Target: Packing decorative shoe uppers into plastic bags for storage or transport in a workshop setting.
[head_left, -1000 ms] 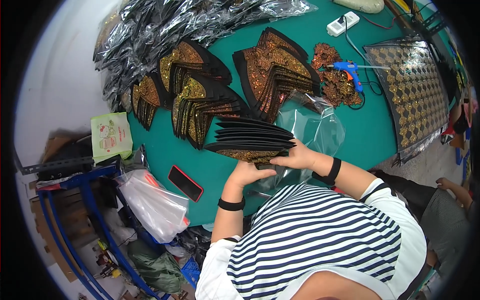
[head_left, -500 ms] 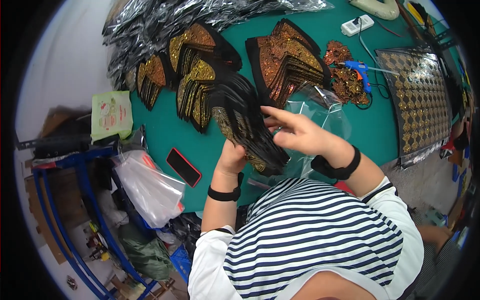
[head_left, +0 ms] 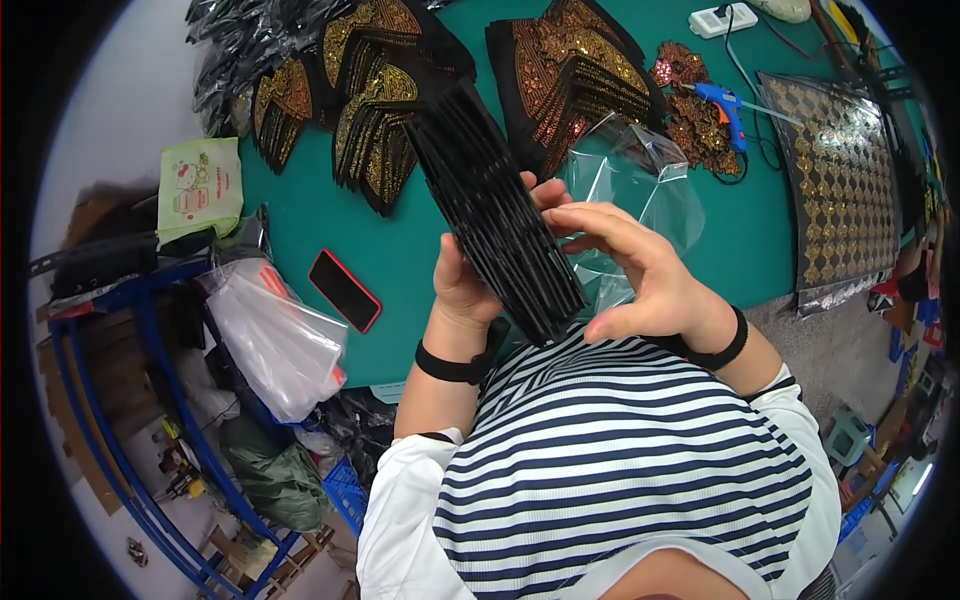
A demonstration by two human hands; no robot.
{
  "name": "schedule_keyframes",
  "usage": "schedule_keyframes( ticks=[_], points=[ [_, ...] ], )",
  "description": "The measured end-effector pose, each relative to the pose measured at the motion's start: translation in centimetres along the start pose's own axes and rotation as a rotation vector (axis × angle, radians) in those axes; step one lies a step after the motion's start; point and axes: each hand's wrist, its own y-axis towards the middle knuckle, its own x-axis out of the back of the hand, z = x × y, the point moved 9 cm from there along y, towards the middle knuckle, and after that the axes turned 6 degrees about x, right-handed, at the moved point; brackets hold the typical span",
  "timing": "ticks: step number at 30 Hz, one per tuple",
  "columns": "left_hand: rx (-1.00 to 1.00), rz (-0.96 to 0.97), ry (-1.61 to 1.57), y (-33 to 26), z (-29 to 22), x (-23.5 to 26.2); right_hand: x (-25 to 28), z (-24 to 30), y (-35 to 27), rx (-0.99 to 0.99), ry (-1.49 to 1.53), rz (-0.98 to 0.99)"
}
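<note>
My left hand (head_left: pixel 463 285) is closed around a thick stack of black fabric pieces (head_left: pixel 495 215), its thumb on the left side. Fingertips show past the stack's right side. The stack is tilted, its layered black edges facing up. My right hand (head_left: pixel 645 270) is just right of the stack, fingers stretched out and thumb apart, the fingertips close to its edge; whether they touch I cannot tell. Beyond lie more stacks of black pieces with gold and copper sequin patterns (head_left: pixel 375 125) and a larger copper-gold stack (head_left: pixel 575 75).
A clear plastic bag (head_left: pixel 640 190) lies right of my hands on the green table (head_left: pixel 290 210). Around it are a blue glue gun (head_left: pixel 722 105), copper appliques (head_left: pixel 700 125), a sheet of gold motifs (head_left: pixel 845 190), a power strip (head_left: pixel 722 20), a red-edged phone (head_left: pixel 345 290) and plastic sleeves (head_left: pixel 275 340).
The held stack has turned, so its gold-patterned faces no longer show and its black edges face up. My right hand has opened wider beside it. The view has shifted slightly.
</note>
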Motion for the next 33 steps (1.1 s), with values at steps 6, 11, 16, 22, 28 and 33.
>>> schedule_keyframes(
  ticks=[6, 11, 16, 22, 28, 33],
  points=[
    [0.006, 0.031, 0.031, 0.0, 0.0, -1.1, 0.5, 0.9, -0.1, 0.055, -0.080, -0.013],
    [0.009, 0.043, 0.016, 0.0, 0.0, -1.2, 0.5, 0.9, -0.2, 0.079, -0.062, -0.009],
    [-0.025, -0.016, -0.005, -0.3, -0.4, -0.4, 1.7, 3.1, -1.3, 0.373, -0.195, -0.174],
    [-0.040, -0.046, -0.016, -0.1, -0.5, -0.3, 1.2, 4.2, -0.6, 0.372, -0.355, -0.047],
    [-0.053, -0.038, -0.032, 0.0, -0.5, -0.5, 1.4, 4.3, -0.4, 0.423, -0.377, -0.106],
    [-0.046, -0.019, -0.050, -0.2, -0.4, -0.6, 1.4, 4.4, -0.5, 0.407, -0.357, -0.116]
  ],
)
